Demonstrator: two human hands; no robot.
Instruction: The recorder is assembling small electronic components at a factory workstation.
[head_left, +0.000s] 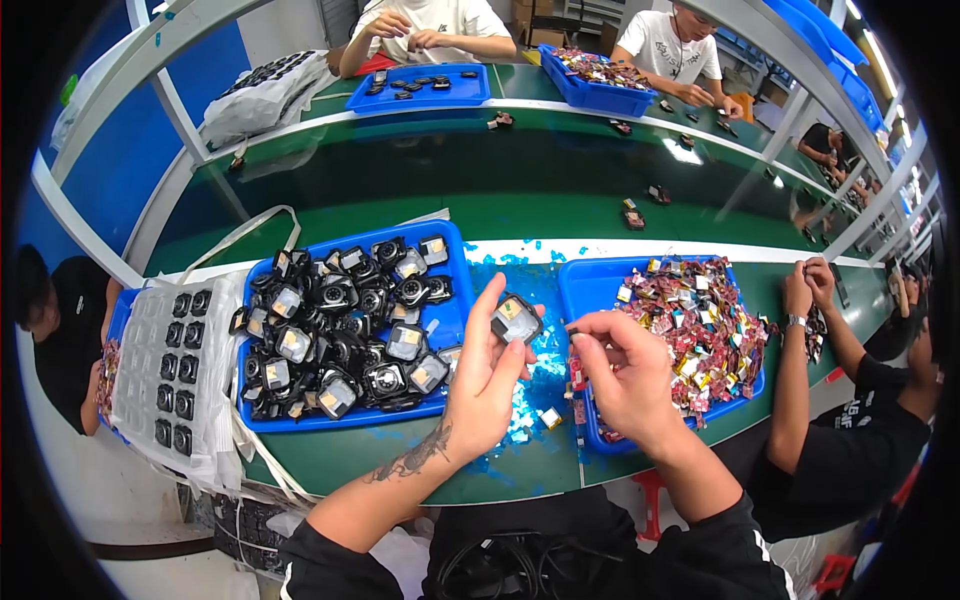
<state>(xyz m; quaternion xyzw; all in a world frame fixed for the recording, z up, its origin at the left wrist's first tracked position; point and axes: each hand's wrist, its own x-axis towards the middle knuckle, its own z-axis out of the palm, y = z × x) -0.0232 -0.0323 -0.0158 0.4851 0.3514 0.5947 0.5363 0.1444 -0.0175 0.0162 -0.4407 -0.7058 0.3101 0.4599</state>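
Note:
My left hand [483,375] is closed on a square black smartwatch case [516,320], gripping it by its edges, with a greyish panel facing up. To its right, my right hand [635,380] has thumb and forefinger pinched together; whatever sits between the fingertips is too small to make out. Left of my hands, a blue tray [462,290] holds a heap of similar black watch cases [340,290]. Under my right hand is another blue tray [580,275], piled with small red, yellow and white electronic parts [695,330].
Blue film scraps [535,400] litter the green bench between the trays. A white moulded tray [150,350] with round black parts stands at far left. Beyond runs a green conveyor belt [420,180] carrying scattered parts. Co-workers sit across and on both sides; metal frame posts [180,115] rise around.

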